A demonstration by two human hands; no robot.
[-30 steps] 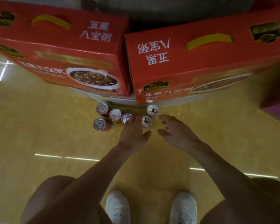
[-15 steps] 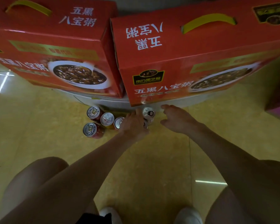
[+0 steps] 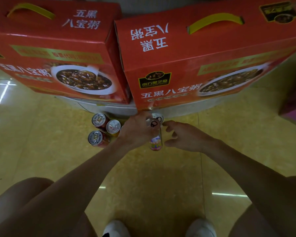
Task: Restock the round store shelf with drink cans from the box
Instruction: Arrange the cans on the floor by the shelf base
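Note:
My left hand (image 3: 136, 130) grips a slim can with a colourful label (image 3: 155, 141) and holds it tilted, lifted a little above the yellow floor. My right hand (image 3: 184, 135) hovers just right of that can with fingers loosely curled, holding nothing. A second white-topped can (image 3: 159, 117) stands right behind the held one, against the white rim of the round shelf (image 3: 186, 109). Three more cans stand on the floor to the left: two red ones (image 3: 98, 119) (image 3: 96, 138) and one with a white lid (image 3: 113, 126).
Two large red cartons with yellow handles (image 3: 58, 53) (image 3: 203, 62) sit on the round shelf base and overhang the cans. Another red and purple box (image 3: 292, 108) is at the right edge. My knees and white shoes (image 3: 116, 228) are at the bottom.
My left hand has closed round the colourful can and raised it from the group. My right hand has come closer to it. The view has moved nearer to the shelf.

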